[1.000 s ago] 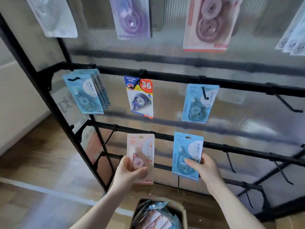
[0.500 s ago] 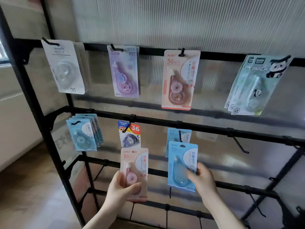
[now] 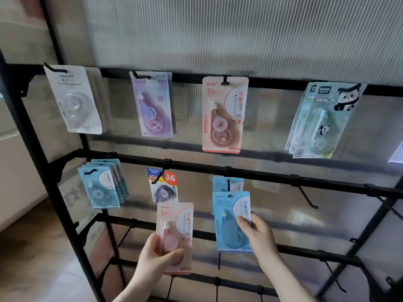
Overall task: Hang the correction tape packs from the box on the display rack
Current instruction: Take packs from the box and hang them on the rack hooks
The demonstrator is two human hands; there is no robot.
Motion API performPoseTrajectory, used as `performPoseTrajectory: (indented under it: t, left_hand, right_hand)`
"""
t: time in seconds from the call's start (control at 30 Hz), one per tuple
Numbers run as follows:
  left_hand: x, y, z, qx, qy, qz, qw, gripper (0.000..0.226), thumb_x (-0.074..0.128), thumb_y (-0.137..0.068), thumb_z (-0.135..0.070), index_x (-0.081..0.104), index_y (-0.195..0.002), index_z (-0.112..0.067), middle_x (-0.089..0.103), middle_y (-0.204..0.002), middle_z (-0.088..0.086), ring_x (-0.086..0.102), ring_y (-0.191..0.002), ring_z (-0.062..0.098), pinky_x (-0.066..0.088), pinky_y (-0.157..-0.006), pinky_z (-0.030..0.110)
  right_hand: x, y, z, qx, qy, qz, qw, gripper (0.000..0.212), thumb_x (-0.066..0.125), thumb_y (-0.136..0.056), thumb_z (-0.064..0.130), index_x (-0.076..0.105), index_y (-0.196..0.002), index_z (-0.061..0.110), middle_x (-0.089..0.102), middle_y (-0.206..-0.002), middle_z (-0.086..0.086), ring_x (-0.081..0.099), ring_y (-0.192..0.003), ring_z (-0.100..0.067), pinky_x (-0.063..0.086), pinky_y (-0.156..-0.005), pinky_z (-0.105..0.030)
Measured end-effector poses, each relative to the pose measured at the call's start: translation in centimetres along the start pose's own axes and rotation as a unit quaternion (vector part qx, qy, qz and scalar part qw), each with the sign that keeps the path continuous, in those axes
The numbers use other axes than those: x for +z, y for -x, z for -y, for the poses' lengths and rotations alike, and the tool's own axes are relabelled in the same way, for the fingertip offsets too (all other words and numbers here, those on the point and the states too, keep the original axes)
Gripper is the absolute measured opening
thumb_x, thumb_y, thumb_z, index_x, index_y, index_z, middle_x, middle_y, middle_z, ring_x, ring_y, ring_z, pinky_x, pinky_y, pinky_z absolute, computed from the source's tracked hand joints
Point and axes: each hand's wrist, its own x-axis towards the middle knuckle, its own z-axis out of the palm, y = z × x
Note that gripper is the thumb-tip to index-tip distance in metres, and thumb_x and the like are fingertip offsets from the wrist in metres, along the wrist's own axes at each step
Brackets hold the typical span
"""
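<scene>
Both hands are up in front of the display rack (image 3: pixel 218 171), low in the frame, each holding one correction tape pack. The left hand (image 3: pixel 154 261) sits lower centre with its fingers curled round the bottom of a pink pack (image 3: pixel 175 227), thumb pressed across the front, so the card stands upright above the hand. The right hand (image 3: pixel 259 238) is just right of centre, pinching a blue pack (image 3: pixel 231 219) by its right edge, thumb on the front and the other fingers behind. The two packs are near each other but apart, side by side, the blue one a bit higher.

The blue pack's top edge is right under another blue pack already on a hook (image 3: pixel 227 184) on the middle bar, overlapping its lower part. The pink one's top corner covers the bottom of a purple pack with a red 36 badge (image 3: pixel 163 186).

Rest of the rack: a bunch of blue packs (image 3: pixel 99 188) at middle left. The top bar has a white pack (image 3: pixel 74 101) upper left, then a purple pack (image 3: pixel 152 105), a hanging pink pack (image 3: pixel 223 114) matching the one in hand, and panda packs (image 3: pixel 322 120) upper right. Some bare hooks (image 3: pixel 305 196) stick out on the right side.
</scene>
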Motion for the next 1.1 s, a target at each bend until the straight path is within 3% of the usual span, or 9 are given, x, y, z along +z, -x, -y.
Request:
performPoseTrajectory:
  t: [0.13,0.2,0.27,0.33,0.47,0.63,0.87,1.0,1.1]
  left_hand:
    - [0.0,-0.1,-0.4,0.0,-0.01,-0.003,1.0,0.055,0.08,-0.046,-0.01,0.057,-0.094,0.001,0.072,-0.075,0.007,0.068,-0.068,0.015,0.052,-0.054,0.021]
    - [0.0,-0.2,-0.5,-0.004,-0.015,-0.006,1.0,0.056,0.081,-0.044,-0.011,0.057,-0.094,0.0,0.072,-0.074,0.005,0.068,-0.068,0.015,0.052,-0.054,0.02]
    - [0.0,-0.3,-0.6,-0.003,-0.017,-0.008,1.0,0.062,0.084,-0.04,-0.015,0.058,-0.094,-0.001,0.072,-0.075,0.006,0.068,-0.07,0.015,0.053,-0.055,0.021]
    - [0.0,-0.4,-0.7,-0.003,-0.023,-0.006,1.0,0.064,0.087,-0.04,-0.019,0.057,-0.094,-0.002,0.072,-0.077,0.007,0.069,-0.071,0.016,0.053,-0.056,0.021]
    - [0.2,-0.5,-0.8,0.001,-0.041,-0.014,0.999,0.035,0.079,-0.067,0.01,0.056,-0.091,-0.001,0.066,-0.075,0.005,0.064,-0.06,0.005,0.049,-0.051,0.015]
    - [0.2,-1.2,-0.9,-0.003,-0.054,-0.012,0.998,0.044,0.085,-0.062,0.003,0.056,-0.094,-0.003,0.067,-0.081,0.006,0.066,-0.065,0.011,0.05,-0.053,0.018]
    - [0.2,-2.0,-1.8,0.002,-0.068,0.005,0.998,0.04,0.08,-0.07,0.0,0.055,-0.1,-0.01,0.069,-0.096,0.007,0.069,-0.083,0.018,0.055,-0.061,0.022]
    - [0.2,-2.0,-2.4,0.007,-0.077,0.023,0.997,0.043,0.08,-0.072,-0.006,0.053,-0.104,-0.014,0.067,-0.101,0.005,0.069,-0.089,0.018,0.056,-0.065,0.024]
    - [0.1,-2.0,-2.6,0.007,-0.074,0.033,0.997,0.045,0.08,-0.072,-0.007,0.051,-0.106,-0.014,0.067,-0.103,0.005,0.069,-0.091,0.019,0.057,-0.067,0.025]
  right_hand:
    - [0.2,-1.0,-0.3,0.008,-0.005,-0.006,1.0,0.009,0.057,-0.093,0.018,0.064,-0.094,0.023,0.07,-0.098,0.004,0.066,-0.092,-0.012,0.058,-0.068,-0.033]
    - [0.2,-1.5,-0.8,0.015,0.011,-0.014,1.0,0.008,0.057,-0.093,0.021,0.064,-0.094,0.026,0.069,-0.104,0.003,0.062,-0.1,-0.019,0.053,-0.082,-0.046]
    - [0.1,-2.0,-1.3,0.024,0.019,-0.02,0.999,0.007,0.058,-0.093,0.024,0.064,-0.094,0.027,0.068,-0.105,0.002,0.061,-0.102,-0.021,0.053,-0.083,-0.048]
    - [0.2,-2.7,-1.4,0.03,0.028,-0.024,0.999,0.006,0.057,-0.093,0.025,0.063,-0.093,0.026,0.067,-0.104,0.002,0.061,-0.101,-0.021,0.054,-0.08,-0.048]
    - [0.6,-4.2,-1.3,0.029,0.055,-0.039,0.997,0.007,0.057,-0.093,0.024,0.062,-0.088,0.026,0.067,-0.101,0.003,0.063,-0.098,-0.019,0.056,-0.079,-0.049]
    - [0.9,-6.2,-1.0,0.034,0.117,-0.055,0.991,0.015,0.056,-0.094,0.026,0.063,-0.095,0.011,0.068,-0.098,-0.001,0.064,-0.092,-0.02,0.055,-0.076,-0.05]
    - [1.1,-7.7,-0.8,0.032,0.173,-0.062,0.982,0.022,0.054,-0.095,0.031,0.061,-0.099,0.011,0.066,-0.097,-0.002,0.064,-0.087,-0.018,0.054,-0.065,-0.036]
    - [1.1,-7.6,-0.7,0.029,0.199,-0.074,0.977,0.02,0.053,-0.095,0.032,0.058,-0.094,0.013,0.064,-0.091,0.0,0.063,-0.082,-0.016,0.056,-0.067,-0.038]
    - [1.2,-7.3,-0.7,0.031,0.223,-0.083,0.971,0.021,0.052,-0.095,0.033,0.058,-0.097,0.013,0.063,-0.091,0.001,0.061,-0.079,-0.014,0.048,-0.051,-0.026]
